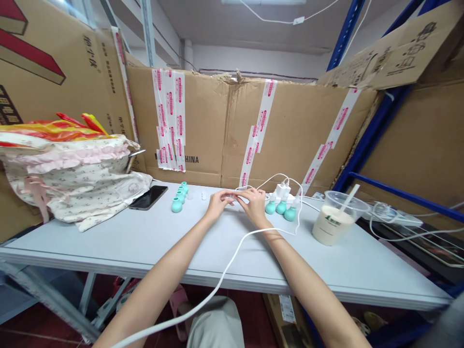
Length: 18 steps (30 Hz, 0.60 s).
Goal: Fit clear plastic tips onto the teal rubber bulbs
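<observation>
My left hand [218, 204] and my right hand [254, 203] meet over the middle of the table, fingertips pinched together. Between them seems to be something small and clear, too small to make out. To the left stands a row of several teal rubber bulbs [176, 205] with open necks. Small clear pieces [203, 195] lie between that row and my left hand. Just right of my right hand are more teal bulbs [290, 213], with clear parts at their tops. A white cable [232, 266] runs across in front of my right forearm.
A plastic cup [331, 224] with a pale drink and a straw stands at the right. White chargers [283, 189] sit behind the right-hand bulbs. A phone [148, 197] and a floral cloth bag [79, 179] lie on the left. Taped cardboard [206, 116] walls the table's back.
</observation>
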Each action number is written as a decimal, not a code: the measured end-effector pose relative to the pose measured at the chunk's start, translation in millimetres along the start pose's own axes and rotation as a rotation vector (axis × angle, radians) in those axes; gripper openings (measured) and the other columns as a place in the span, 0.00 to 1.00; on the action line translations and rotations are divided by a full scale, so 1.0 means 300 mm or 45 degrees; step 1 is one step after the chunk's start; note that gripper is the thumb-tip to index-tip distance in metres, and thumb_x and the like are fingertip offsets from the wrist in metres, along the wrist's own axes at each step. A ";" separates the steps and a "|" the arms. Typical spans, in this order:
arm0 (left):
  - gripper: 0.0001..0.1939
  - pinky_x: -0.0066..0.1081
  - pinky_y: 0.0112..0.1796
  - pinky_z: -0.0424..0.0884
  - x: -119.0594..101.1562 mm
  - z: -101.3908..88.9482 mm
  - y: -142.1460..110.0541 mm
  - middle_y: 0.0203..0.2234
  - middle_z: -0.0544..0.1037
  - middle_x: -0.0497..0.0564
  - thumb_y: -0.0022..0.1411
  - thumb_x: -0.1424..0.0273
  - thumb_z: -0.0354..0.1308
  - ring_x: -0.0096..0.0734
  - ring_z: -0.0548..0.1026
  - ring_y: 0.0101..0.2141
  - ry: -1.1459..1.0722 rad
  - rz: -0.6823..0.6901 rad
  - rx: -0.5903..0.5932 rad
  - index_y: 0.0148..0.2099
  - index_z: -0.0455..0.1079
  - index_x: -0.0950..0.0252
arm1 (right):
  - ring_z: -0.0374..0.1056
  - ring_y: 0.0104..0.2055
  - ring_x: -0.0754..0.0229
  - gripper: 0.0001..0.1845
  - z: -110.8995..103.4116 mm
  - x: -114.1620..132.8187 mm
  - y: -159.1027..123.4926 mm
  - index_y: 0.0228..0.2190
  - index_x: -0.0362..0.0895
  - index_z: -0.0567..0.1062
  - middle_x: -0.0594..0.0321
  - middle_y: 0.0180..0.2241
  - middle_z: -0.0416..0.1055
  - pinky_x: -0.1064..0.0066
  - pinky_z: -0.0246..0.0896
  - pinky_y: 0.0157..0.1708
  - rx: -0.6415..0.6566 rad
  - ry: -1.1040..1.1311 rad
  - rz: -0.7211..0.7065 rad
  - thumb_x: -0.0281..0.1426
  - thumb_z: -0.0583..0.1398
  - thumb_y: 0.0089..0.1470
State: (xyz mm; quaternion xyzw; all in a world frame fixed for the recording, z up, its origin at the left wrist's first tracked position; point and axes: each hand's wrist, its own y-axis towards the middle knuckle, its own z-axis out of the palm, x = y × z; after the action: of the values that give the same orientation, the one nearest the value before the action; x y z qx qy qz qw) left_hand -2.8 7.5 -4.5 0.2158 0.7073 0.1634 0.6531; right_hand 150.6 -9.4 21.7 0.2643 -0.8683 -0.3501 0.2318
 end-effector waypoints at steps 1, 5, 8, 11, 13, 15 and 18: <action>0.11 0.30 0.32 0.70 -0.001 0.002 -0.002 0.32 0.76 0.52 0.48 0.74 0.57 0.29 0.75 0.25 -0.013 -0.013 0.005 0.37 0.70 0.69 | 0.60 0.41 0.58 0.14 0.001 -0.004 -0.001 0.38 0.52 0.75 0.63 0.36 0.74 0.63 0.38 0.45 -0.021 0.004 0.018 0.37 0.52 0.57; 0.12 0.32 0.37 0.71 -0.011 0.008 -0.010 0.32 0.76 0.54 0.48 0.74 0.58 0.31 0.76 0.29 -0.043 -0.004 0.002 0.38 0.70 0.69 | 0.61 0.41 0.57 0.13 0.008 -0.010 -0.005 0.34 0.51 0.77 0.63 0.34 0.74 0.63 0.40 0.45 -0.058 0.032 0.107 0.36 0.52 0.57; 0.16 0.33 0.37 0.71 -0.018 0.006 -0.012 0.31 0.76 0.55 0.47 0.72 0.60 0.32 0.76 0.30 -0.077 -0.019 -0.008 0.41 0.69 0.70 | 0.61 0.42 0.57 0.12 0.017 -0.006 -0.006 0.33 0.51 0.77 0.63 0.36 0.74 0.63 0.42 0.44 -0.059 0.071 0.148 0.36 0.53 0.56; 0.17 0.34 0.39 0.70 -0.019 0.002 -0.008 0.34 0.77 0.57 0.47 0.70 0.61 0.34 0.76 0.32 -0.075 -0.008 0.005 0.41 0.70 0.70 | 0.61 0.43 0.57 0.12 0.025 -0.006 -0.004 0.32 0.50 0.77 0.63 0.37 0.74 0.63 0.44 0.44 -0.061 0.152 0.170 0.36 0.54 0.55; 0.17 0.34 0.42 0.69 -0.019 -0.001 -0.002 0.37 0.76 0.57 0.45 0.70 0.62 0.35 0.75 0.36 -0.102 0.001 0.054 0.40 0.71 0.70 | 0.62 0.43 0.56 0.12 0.029 -0.013 0.000 0.31 0.50 0.77 0.63 0.37 0.74 0.64 0.46 0.43 -0.051 0.224 0.179 0.37 0.54 0.54; 0.17 0.35 0.44 0.67 -0.021 -0.003 0.002 0.39 0.76 0.57 0.46 0.70 0.61 0.36 0.74 0.39 -0.160 -0.026 0.116 0.41 0.71 0.69 | 0.62 0.43 0.56 0.12 0.030 -0.022 0.003 0.30 0.49 0.77 0.63 0.37 0.74 0.65 0.47 0.43 -0.041 0.277 0.178 0.37 0.54 0.54; 0.16 0.35 0.43 0.66 -0.030 -0.001 0.002 0.37 0.77 0.55 0.51 0.68 0.57 0.36 0.74 0.40 -0.202 -0.118 0.167 0.43 0.71 0.68 | 0.63 0.43 0.56 0.12 0.032 -0.032 0.004 0.30 0.49 0.77 0.63 0.37 0.74 0.65 0.48 0.43 -0.047 0.302 0.174 0.37 0.55 0.53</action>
State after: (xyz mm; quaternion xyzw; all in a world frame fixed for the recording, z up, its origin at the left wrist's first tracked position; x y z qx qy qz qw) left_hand -2.6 3.3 3.5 0.2376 0.6717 0.0688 0.6983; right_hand 151.8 2.0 14.2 0.2397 -0.8442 -0.3155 0.3611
